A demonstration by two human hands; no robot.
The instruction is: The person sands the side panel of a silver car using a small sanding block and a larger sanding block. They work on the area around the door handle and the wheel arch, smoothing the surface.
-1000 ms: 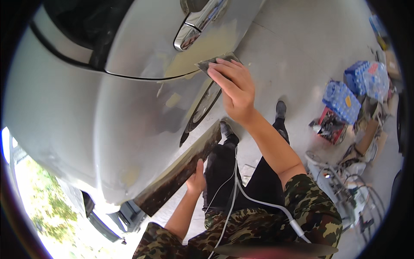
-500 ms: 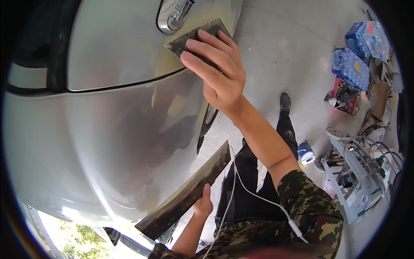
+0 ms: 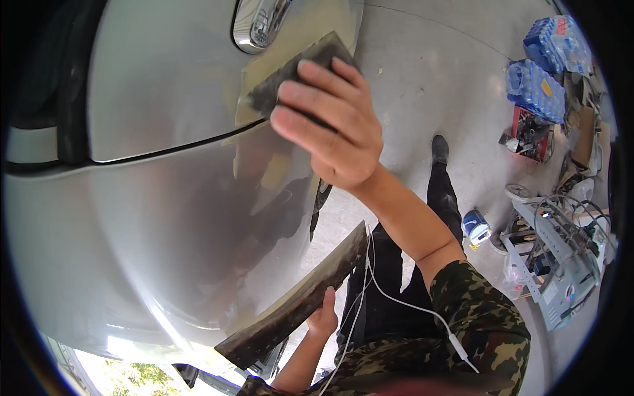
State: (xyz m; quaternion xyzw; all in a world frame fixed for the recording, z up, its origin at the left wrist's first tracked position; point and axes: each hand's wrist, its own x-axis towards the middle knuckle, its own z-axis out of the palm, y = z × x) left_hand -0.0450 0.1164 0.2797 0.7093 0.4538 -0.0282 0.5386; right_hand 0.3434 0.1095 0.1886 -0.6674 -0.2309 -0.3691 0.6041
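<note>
My right hand point(image 3: 343, 125) is pressed flat-fingered on a dark, flat filler spreader point(image 3: 317, 56), gripping it against the car's silver body panel point(image 3: 172, 72). Yellowish filler point(image 3: 249, 76) coats the panel around the spreader's edge, just below a chrome door handle point(image 3: 259, 26). Lower down, my left hand point(image 3: 322, 320) is closed on a long, dark, smeared board point(image 3: 284, 307), its thumb showing on the upper face and its other fingers hidden beneath. The board slants beside the car's lower silver panel point(image 3: 172, 244), where a dried filler patch point(image 3: 276, 170) shows.
A white cable point(image 3: 403, 300) hangs across my front. To the right are a blue-and-white can point(image 3: 475, 228), a grey wheeled machine point(image 3: 555, 270), a red crate of parts point(image 3: 531, 135) and blue bottle packs point(image 3: 536, 89). A dark panel gap point(image 3: 178, 150) crosses the car body.
The spreader in my right hand has shifted slightly down and left over the filler near the panel gap. The view has moved a little, and my left hand still holds the board.
</note>
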